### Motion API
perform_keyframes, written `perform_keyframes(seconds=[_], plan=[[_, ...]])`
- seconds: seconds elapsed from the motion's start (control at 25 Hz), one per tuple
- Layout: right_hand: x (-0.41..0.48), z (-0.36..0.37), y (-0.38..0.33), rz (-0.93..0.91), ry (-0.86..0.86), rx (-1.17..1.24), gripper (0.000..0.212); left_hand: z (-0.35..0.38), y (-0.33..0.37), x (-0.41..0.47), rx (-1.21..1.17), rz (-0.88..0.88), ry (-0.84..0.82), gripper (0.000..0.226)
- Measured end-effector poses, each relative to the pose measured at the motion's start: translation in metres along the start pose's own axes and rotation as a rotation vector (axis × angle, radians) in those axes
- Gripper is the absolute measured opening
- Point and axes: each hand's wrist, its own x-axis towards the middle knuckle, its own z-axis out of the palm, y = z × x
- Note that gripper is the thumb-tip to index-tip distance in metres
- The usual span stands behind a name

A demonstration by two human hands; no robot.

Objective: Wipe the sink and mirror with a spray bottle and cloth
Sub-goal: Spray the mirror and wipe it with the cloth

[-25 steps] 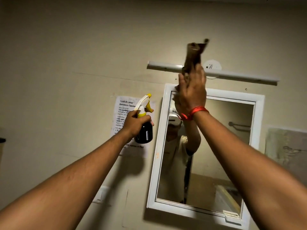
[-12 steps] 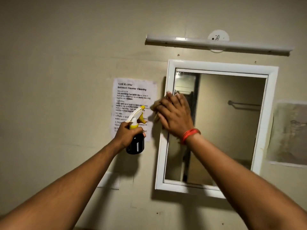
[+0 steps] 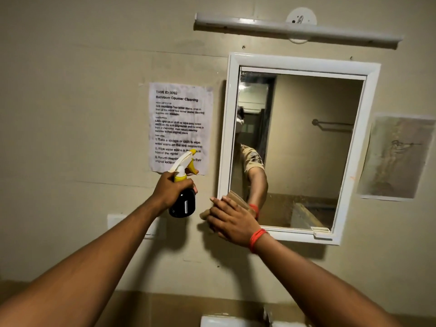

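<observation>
A white-framed mirror (image 3: pixel 306 142) hangs on the beige wall. My right hand (image 3: pixel 232 219), with a red thread at the wrist, presses a brown cloth (image 3: pixel 238 199) flat against the mirror's lower left corner and frame. My left hand (image 3: pixel 171 188) holds a black spray bottle (image 3: pixel 182 202) with a white and yellow trigger head, upright, just left of the mirror. The white rim of the sink (image 3: pixel 226 320) shows at the bottom edge, mostly out of view.
A printed task sheet (image 3: pixel 180 119) is taped to the wall left of the mirror. A white tube light (image 3: pixel 297 28) runs above it. A stained paper (image 3: pixel 398 156) hangs to the right. A white switch plate (image 3: pixel 118 220) sits behind my left forearm.
My right hand with the cloth has slid down from above the mirror's top, along the left edge, to the lower left corner. The view has tilted downward. The bottle hand stayed left of the mirror.
</observation>
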Motion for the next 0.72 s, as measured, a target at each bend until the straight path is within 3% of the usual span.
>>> perform_keyframes(seconds=[0.12, 0.32, 0.44, 0.6, 0.72], plan=[[0.020, -0.021, 0.060, -0.131, 0.012, -0.038, 0.043, -0.008, 0.002, 0.008, 0.004, 0.000, 0.013, 0.023], [0.110, -0.125, 0.206, 0.326, 0.291, -0.122, 0.043, -0.007, 0.014, 0.026, 0.015, 0.044, 0.027, 0.033], [0.150, -0.175, 0.259, 0.463, 0.312, -0.115, 0.046, -0.013, 0.017, 0.031, 0.021, 0.066, 0.022, 0.034], [0.161, -0.164, 0.248, 0.644, 0.360, -0.134, 0.049, -0.023, 0.008, 0.028, 0.077, 0.050, 0.032, 0.025], [0.143, -0.140, 0.208, 0.676, 0.350, -0.086, 0.051, -0.023, -0.002, 0.017, 0.033, 0.015, 0.019, 0.043]])
